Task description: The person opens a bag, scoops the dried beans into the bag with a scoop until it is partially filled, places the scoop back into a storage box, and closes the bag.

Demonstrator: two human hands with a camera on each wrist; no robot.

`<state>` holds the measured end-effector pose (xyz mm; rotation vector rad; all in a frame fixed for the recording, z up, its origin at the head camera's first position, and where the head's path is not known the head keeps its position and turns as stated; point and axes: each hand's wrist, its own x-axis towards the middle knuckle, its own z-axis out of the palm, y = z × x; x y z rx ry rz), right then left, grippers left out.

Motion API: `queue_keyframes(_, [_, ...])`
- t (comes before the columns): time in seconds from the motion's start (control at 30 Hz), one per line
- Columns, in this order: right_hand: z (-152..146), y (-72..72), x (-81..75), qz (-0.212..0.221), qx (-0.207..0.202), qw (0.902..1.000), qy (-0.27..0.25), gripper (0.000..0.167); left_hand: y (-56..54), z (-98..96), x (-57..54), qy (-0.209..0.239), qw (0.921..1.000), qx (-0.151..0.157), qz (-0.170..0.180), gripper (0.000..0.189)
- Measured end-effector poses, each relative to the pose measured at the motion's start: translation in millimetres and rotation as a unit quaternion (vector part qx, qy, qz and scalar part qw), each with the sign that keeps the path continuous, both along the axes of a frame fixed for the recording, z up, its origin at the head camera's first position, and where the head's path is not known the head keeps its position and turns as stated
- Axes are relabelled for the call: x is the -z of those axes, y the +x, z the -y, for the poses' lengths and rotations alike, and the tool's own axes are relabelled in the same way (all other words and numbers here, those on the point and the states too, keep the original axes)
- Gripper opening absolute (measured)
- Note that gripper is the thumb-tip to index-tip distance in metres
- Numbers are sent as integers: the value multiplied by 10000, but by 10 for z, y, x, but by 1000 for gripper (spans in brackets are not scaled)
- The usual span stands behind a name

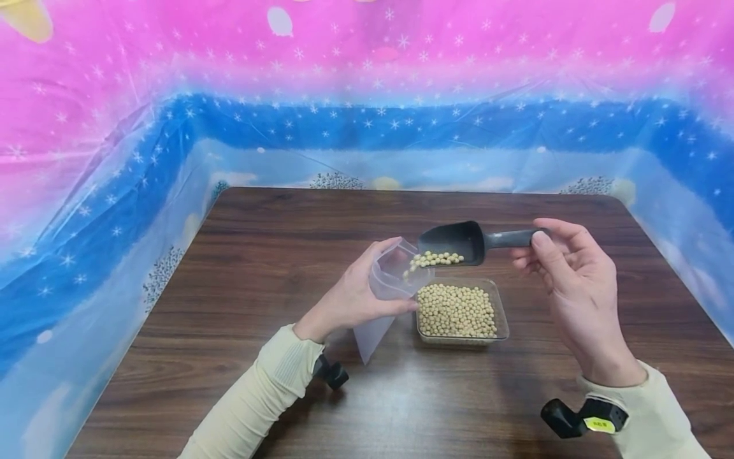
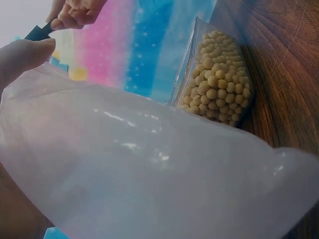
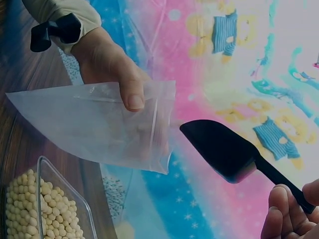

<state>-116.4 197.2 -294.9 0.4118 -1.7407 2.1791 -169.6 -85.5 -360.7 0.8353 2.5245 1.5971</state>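
A clear zip bag (image 3: 89, 117) with its mouth spread is gripped near the rim by my left hand (image 1: 358, 290), thumb on one side and fingers on the other. By its handle, my right hand (image 1: 579, 287) holds a black scoop (image 1: 453, 239), its tip at the bag's mouth. Soybeans (image 1: 438, 259) lie along the scoop's lower edge, and some are spilling over the rim into the bag. Below the scoop, a clear plastic box (image 1: 504, 322) full of soybeans (image 2: 219, 79) stands on the table. The scoop's beans are hidden in the right wrist view.
The brown wooden table (image 1: 287, 223) carries the box just right of the bag's lower tip. A pink and blue patterned cloth (image 1: 373, 121) hangs around the table's back and sides. Black wrist cameras (image 1: 579, 417) are strapped on both sleeves.
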Motion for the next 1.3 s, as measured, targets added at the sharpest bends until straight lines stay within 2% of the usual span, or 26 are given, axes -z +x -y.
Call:
queue_keyframes(0.17, [14,8,-10,-37,49,10000,26,26,6,1,0,2,10000,25,79,98])
queue_keyframes(0.27, [16,12,-10,-82,171,9994,295,26,12,0,-7,-28,10000,45,63,98])
queue_keyframes(0.47, [54,41,-37,-343,875,9894,1110,26,23,3,-13,-22,10000,43,18,98])
queue_keyframes(0.6, [38,58,-38,-887,1270,9823,1051,25,23,11,-6,53,10000,46,-15,96])
queue_keyframes(0.67, [-30,73,-26,-1095,1662,9706,1354,25,16,12,-6,133,9999,80,-52,95])
queue_keyframes(0.73, [-121,91,2,-1056,2058,9534,1937,26,10,15,-8,198,9997,73,-92,94])
queue_keyframes(0.8, [-216,121,48,-719,2392,9241,2892,27,6,22,-11,216,9997,41,-136,93])
queue_keyframes(0.83, [-258,135,82,-544,2460,9080,3348,27,3,23,-9,210,9997,24,-154,93])
queue_keyframes(0.87, [-291,146,120,-389,2436,8962,3689,27,3,27,-8,204,9997,5,-150,93])
queue_keyframes(0.97, [-363,180,244,-115,2296,8701,4361,26,-1,32,-6,181,9997,8,-161,93])
queue_keyframes(1.03, [-388,195,321,-81,2266,8622,4529,26,-4,32,-5,180,9997,37,-175,93])
queue_keyframes(1.17, [-421,220,437,24,2261,8541,4684,25,-8,28,-2,201,9996,62,-197,92])
queue_keyframes(1.3, [-461,245,519,241,2258,8543,4676,24,-9,22,2,214,9996,71,-195,92])
